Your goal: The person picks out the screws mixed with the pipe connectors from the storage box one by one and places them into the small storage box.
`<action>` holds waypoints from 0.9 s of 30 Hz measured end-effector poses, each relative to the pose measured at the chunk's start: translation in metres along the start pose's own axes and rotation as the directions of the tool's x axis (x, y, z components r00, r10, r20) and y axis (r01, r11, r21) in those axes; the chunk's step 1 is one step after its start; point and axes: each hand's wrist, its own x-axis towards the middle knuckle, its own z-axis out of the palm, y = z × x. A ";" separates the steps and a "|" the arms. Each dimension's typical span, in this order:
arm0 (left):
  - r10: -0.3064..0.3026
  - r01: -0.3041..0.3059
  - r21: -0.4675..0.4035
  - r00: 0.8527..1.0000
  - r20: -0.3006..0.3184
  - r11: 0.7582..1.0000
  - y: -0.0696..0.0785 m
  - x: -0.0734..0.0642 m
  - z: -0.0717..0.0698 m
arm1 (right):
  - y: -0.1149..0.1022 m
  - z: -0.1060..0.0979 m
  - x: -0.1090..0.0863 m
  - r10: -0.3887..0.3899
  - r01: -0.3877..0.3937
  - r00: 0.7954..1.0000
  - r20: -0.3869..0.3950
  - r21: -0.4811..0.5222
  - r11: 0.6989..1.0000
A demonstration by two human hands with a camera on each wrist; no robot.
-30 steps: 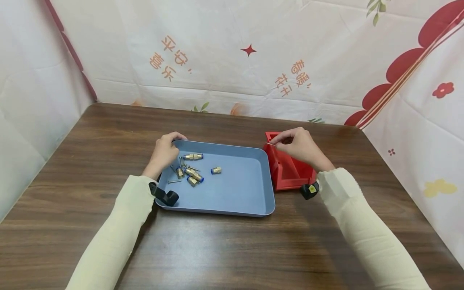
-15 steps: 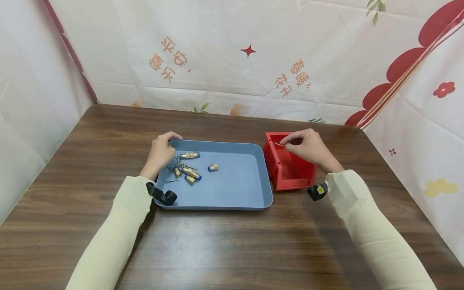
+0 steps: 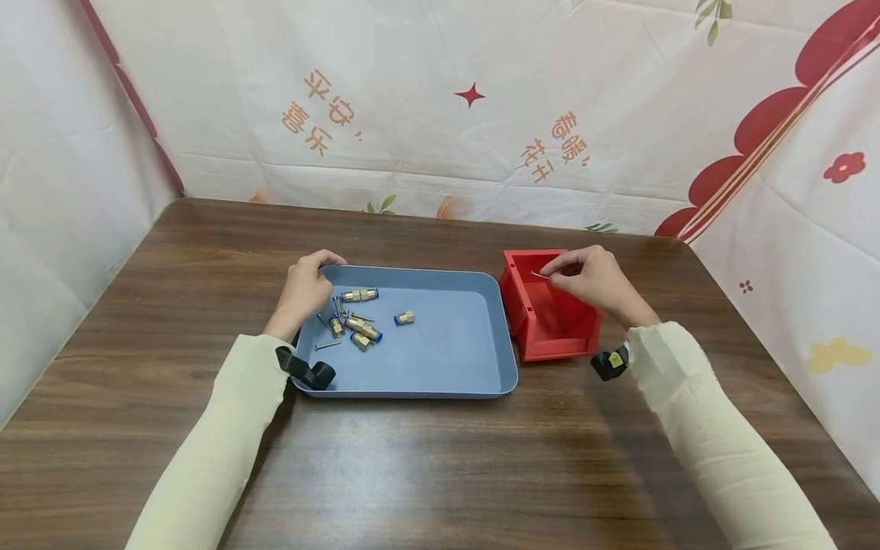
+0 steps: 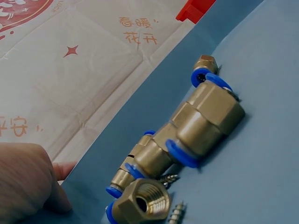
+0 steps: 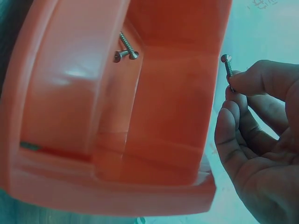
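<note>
My right hand pinches a screw between thumb and fingertips. It hovers over the red bin, and the screw's head points away from the fingertips. Inside that bin, two screws show in the right wrist view. My left hand grips the far left rim of the blue tray, the thumb on the inner side and a finger beyond the edge. In the tray's left half lie several brass fittings with blue collars and several loose screws.
The red bin stands close against the tray's right side on a brown wooden table. One brass fitting lies apart from the others, near the tray's middle. A printed white cloth hangs behind the table.
My right hand has moved right with the screw, from the bin's left edge to over its opening. The tray has shifted slightly left with my left hand.
</note>
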 end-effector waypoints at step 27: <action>0.027 -0.032 -0.059 0.996 -0.083 0.998 -0.002 0.002 0.001 | 0.006 0.004 0.004 -0.025 0.025 1.000 0.003 -0.033 0.999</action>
